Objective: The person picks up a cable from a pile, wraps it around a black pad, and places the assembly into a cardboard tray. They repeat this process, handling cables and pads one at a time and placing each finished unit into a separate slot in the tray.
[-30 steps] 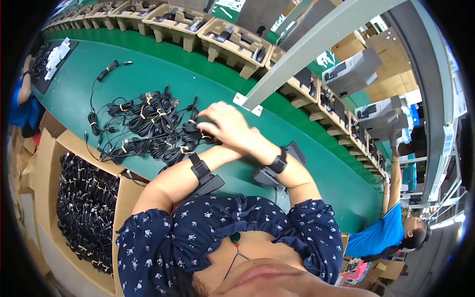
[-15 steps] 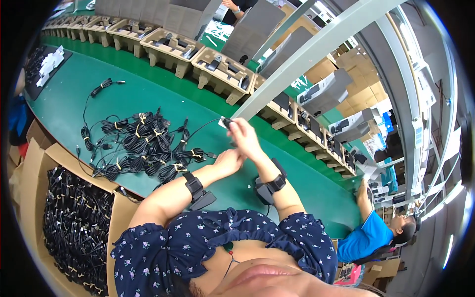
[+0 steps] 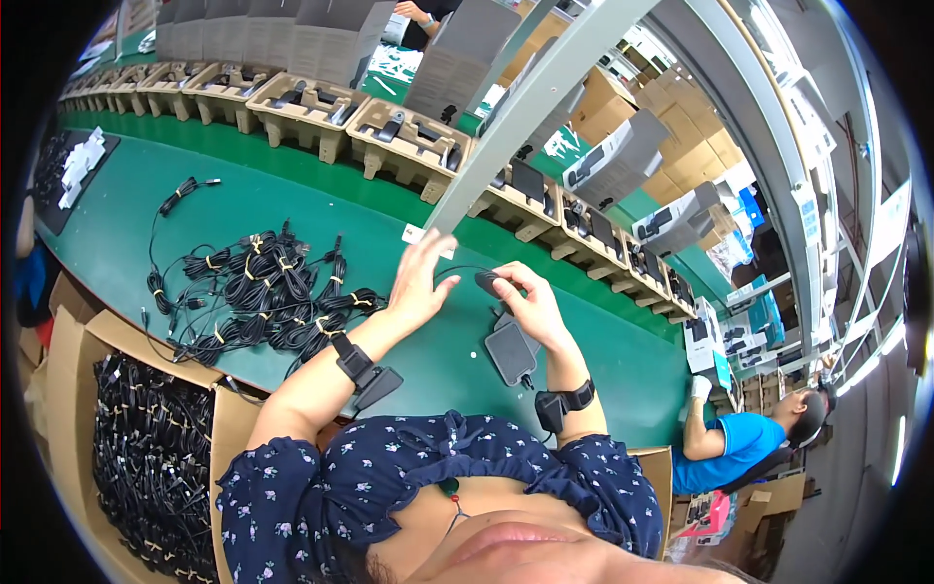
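My right hand [image 3: 531,310] is closed on a black cable [image 3: 486,281], its thumb and fingers pinching a dark thick part. From there a thin stretch of it arcs left toward my left hand [image 3: 416,284]. That left hand is raised over the table, slightly blurred, fingers stretched out and thumb apart, with nothing visibly gripped. Just below my right hand lie flat dark rectangular devices [image 3: 510,352] with a short cord at one corner. To the left of my left hand a heap of black cables [image 3: 261,282], tied with pale bands, spreads over the green table [image 3: 428,375].
A carton [image 3: 226,448] full of bundled black cables stands at the lower left. Molded trays [image 3: 409,156] holding black devices line the far side. A grey metal post [image 3: 530,127] rises beyond my hands. A co-worker in blue [image 3: 735,448] works at the right.
My hands have moved apart: the left rose and opened, the right shifted right with the cable. The flat devices now show below the right hand. The whole view slid slightly left.
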A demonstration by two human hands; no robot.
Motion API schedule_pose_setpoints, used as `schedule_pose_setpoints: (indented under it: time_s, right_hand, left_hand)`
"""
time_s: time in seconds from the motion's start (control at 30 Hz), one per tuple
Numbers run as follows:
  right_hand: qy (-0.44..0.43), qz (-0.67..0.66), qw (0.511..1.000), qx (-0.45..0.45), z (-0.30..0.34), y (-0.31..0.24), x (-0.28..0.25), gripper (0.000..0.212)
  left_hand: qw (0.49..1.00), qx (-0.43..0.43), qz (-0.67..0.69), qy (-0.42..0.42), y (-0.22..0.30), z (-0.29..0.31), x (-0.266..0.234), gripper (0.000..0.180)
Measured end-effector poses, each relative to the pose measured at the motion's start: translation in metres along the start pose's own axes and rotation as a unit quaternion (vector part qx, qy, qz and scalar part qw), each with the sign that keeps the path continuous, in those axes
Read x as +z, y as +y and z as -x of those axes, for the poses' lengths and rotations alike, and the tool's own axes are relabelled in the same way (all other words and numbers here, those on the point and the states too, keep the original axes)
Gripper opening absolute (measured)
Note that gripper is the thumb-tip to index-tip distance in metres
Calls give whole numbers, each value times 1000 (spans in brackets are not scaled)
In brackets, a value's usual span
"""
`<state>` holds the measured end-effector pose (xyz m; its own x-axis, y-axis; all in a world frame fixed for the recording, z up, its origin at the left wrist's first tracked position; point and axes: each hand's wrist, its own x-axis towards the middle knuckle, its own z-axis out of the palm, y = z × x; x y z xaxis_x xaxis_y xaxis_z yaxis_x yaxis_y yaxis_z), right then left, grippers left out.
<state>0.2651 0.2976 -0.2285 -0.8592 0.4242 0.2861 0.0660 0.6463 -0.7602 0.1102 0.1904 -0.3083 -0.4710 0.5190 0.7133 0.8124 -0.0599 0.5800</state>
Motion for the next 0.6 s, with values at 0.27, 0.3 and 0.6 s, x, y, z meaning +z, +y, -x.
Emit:
schedule_pose_setpoints:
  time_s: [0.27,0.3,0.6]
  right_hand:
    - [82,-61,991,81,6,27,30,22]
    - [84,-62,991,81,6,29,29,22]
    - [-185,391,895,-109,31,12,33,60]
  left_hand:
    - [559,-398,639,-348,22,12,11,40]
    - [559,-398,638,-349,17,13,12,40]
    - [600,-416,488,-478,12,19,7,22]
